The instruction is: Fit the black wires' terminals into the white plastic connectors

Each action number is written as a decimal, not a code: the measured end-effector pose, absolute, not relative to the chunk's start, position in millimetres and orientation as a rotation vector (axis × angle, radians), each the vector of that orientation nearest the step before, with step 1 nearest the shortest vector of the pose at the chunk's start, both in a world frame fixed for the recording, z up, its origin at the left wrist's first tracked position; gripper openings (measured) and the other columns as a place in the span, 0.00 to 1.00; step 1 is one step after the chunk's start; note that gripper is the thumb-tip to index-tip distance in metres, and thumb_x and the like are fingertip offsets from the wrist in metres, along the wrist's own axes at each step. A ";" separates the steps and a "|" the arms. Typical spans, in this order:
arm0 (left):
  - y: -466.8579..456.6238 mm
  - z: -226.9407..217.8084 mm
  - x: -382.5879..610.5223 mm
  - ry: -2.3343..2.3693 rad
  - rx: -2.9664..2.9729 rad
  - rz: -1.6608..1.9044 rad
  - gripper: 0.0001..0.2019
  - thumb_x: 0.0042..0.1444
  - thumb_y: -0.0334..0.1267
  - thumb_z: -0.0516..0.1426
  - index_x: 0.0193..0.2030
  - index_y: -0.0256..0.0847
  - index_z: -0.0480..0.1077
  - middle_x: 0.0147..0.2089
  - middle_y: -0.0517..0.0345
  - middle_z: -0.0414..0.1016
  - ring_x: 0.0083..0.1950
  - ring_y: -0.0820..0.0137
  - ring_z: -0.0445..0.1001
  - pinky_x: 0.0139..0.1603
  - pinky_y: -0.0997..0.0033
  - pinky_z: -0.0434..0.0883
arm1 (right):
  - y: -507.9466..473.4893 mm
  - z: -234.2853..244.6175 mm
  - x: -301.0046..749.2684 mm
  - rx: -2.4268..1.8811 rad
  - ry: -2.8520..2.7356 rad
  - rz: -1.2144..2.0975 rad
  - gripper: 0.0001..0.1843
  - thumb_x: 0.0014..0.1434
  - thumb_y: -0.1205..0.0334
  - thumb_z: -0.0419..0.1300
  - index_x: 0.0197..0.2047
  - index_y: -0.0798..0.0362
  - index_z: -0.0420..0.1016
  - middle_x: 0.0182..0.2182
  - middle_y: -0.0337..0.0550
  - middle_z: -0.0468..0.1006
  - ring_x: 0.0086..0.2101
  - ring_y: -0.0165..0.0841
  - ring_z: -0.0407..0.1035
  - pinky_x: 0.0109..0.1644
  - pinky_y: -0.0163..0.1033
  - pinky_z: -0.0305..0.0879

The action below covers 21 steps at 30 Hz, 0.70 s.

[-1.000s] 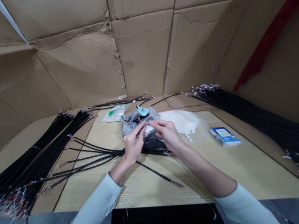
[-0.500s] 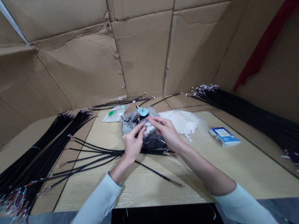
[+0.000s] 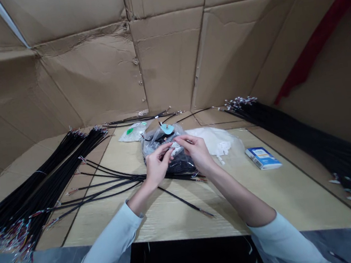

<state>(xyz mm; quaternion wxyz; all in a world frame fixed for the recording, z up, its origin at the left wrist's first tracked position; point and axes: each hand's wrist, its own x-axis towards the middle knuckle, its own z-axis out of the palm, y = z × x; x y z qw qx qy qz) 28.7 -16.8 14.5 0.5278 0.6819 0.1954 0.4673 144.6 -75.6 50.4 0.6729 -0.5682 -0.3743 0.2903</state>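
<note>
A clear plastic bag of black cables (image 3: pixel 179 163) lies on a wood-grain board (image 3: pixel 162 224) beneath the left hand (image 3: pixel 156 168) and right hand (image 3: pixel 197 152), whose fingertips pinch a small pale piece (image 3: pixel 173 149) at the bag's top, much as a moment earlier.

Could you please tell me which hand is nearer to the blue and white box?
Right: the right hand is left of the box; the left hand is further left.

The person's left hand (image 3: pixel 157 166) edged rightward and the right hand (image 3: pixel 198 153) rose slightly, bringing their fingertips closer together above a clear plastic bag (image 3: pixel 153 148), as the head-worn view tipped slightly downward across the table.
</note>
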 end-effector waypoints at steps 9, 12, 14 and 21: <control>-15.8 12.3 29.7 0.465 1.617 1.100 0.16 0.52 0.41 0.56 0.46 0.35 0.71 0.36 0.52 0.76 0.28 0.75 0.70 0.29 0.77 0.69 | -75.2 50.5 147.0 -1.279 -0.930 0.577 0.17 0.43 0.51 0.63 0.31 0.57 0.76 0.28 0.43 0.73 0.23 0.25 0.55 0.23 0.32 0.46; -16.3 13.9 29.1 0.449 1.605 1.088 0.16 0.53 0.41 0.56 0.47 0.35 0.70 0.36 0.52 0.75 0.27 0.76 0.69 0.28 0.77 0.68 | -75.6 51.3 147.0 -1.257 -0.895 0.642 0.17 0.42 0.52 0.63 0.30 0.58 0.75 0.24 0.39 0.70 0.20 0.22 0.49 0.22 0.32 0.41; -16.6 15.7 28.1 0.441 1.636 1.084 0.17 0.54 0.42 0.55 0.48 0.36 0.70 0.36 0.53 0.75 0.26 0.76 0.67 0.28 0.77 0.67 | -75.9 51.3 147.3 -1.255 -0.850 0.706 0.18 0.40 0.52 0.64 0.30 0.58 0.74 0.22 0.38 0.67 0.19 0.21 0.47 0.21 0.32 0.39; -14.5 24.8 25.8 0.359 1.590 0.913 0.16 0.53 0.48 0.54 0.41 0.38 0.68 0.29 0.59 0.67 0.25 0.78 0.62 0.22 0.81 0.60 | -75.4 48.0 150.4 -1.433 -0.866 0.827 0.17 0.39 0.55 0.62 0.30 0.60 0.75 0.20 0.38 0.68 0.19 0.22 0.47 0.23 0.33 0.40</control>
